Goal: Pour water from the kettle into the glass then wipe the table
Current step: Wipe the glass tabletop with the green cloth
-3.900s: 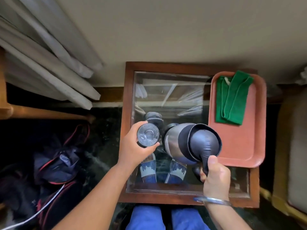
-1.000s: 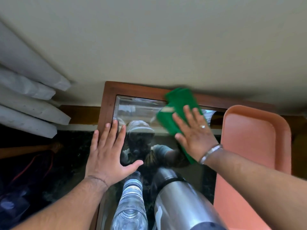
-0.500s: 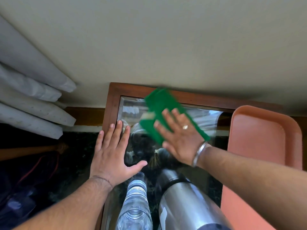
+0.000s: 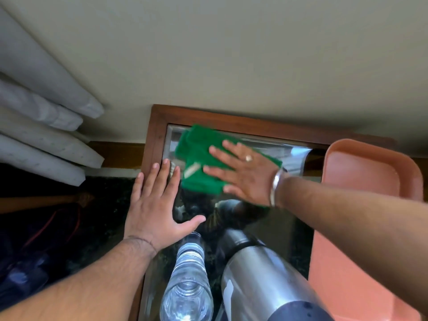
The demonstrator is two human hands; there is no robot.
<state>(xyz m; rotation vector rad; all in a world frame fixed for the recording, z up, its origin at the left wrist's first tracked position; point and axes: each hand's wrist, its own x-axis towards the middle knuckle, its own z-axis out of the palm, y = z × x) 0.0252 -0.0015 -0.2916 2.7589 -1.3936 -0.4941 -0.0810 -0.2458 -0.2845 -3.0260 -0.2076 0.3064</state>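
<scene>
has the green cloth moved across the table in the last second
Yes. The green cloth under the right hand has slid left along the far wooden frame, away from the orange tray, and now sits near the table's far left corner.

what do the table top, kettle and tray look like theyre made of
Table top: likely glass in a wood frame; it mirrors the arms. Kettle: brushed metal, probably steel, with a dull sheen. Tray: looks like matte salmon plastic with moulded, rounded corners.

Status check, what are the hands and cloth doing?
Right hand flat on green cloth, far-left glass. Left hand flat, empty, braced. Glass, kettle near edge.
</scene>
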